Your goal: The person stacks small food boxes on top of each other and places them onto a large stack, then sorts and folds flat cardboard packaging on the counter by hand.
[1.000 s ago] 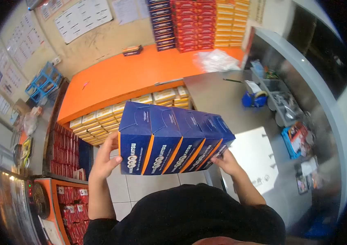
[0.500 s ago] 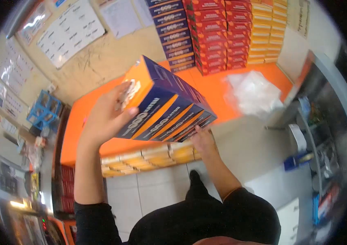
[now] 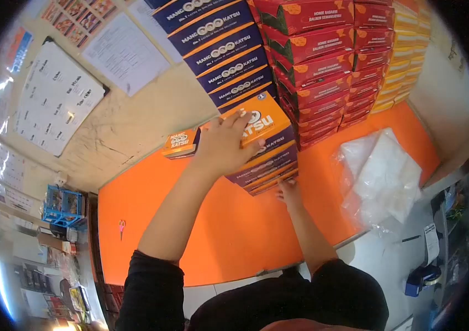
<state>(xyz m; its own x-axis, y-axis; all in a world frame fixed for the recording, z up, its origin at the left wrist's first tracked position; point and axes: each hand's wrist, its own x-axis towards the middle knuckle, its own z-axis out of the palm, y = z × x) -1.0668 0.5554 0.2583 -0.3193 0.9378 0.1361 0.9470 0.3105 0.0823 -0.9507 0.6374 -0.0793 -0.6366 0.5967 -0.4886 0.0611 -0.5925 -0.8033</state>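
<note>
While the left hand (image 3: 224, 144) grips the box stack (image 3: 268, 164) from above and the right hand (image 3: 292, 193) from below, uneven squeezing could, I reckon, let middle boxes slip.

The orange counter (image 3: 168, 243) carries red box stacks (image 3: 322, 70). Right of the red stacks stand yellow boxes (image 3: 408, 49); left, a navy stack (image 3: 229, 52), its base hidden. White plastic bags (image 3: 386, 176) lie front-right of them, an orange-topped box (image 3: 181, 142) left, pink-handled scissors (image 3: 122, 225) farther left.
</note>
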